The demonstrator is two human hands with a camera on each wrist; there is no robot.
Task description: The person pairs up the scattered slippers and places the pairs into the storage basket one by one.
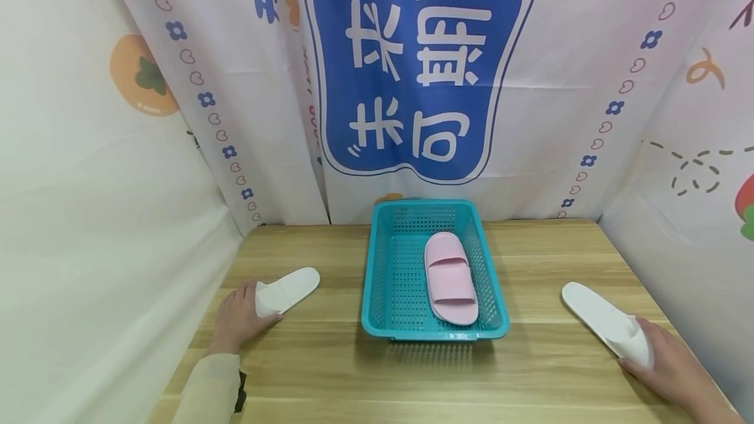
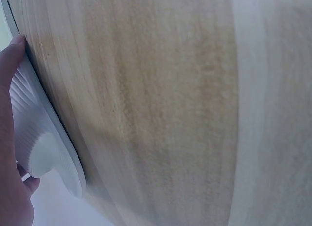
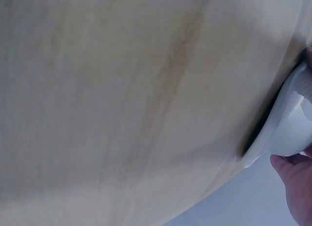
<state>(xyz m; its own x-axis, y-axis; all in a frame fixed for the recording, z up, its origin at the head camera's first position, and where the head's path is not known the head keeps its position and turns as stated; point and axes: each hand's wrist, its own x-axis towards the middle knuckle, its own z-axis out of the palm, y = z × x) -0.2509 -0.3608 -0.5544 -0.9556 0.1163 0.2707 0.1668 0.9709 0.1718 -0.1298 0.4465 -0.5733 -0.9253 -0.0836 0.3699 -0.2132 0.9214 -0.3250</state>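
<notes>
At the left of the table my left hand grips a white slipper by its strap end, the other end pointing away to the right. In the left wrist view, thumb and fingers are spread across the ribbed strap, the sole's edge close over the wood. On the right side my right hand holds a second white slipper by its ribbed strap end. The right wrist view shows its fingers at the slipper's edge. Between the hands, a pink slipper lies in a teal basket.
The teal perforated basket stands at the back middle of the wood-grain table. Behind it hangs a printed cloth with a blue panel. White cloth walls flank the table on both sides.
</notes>
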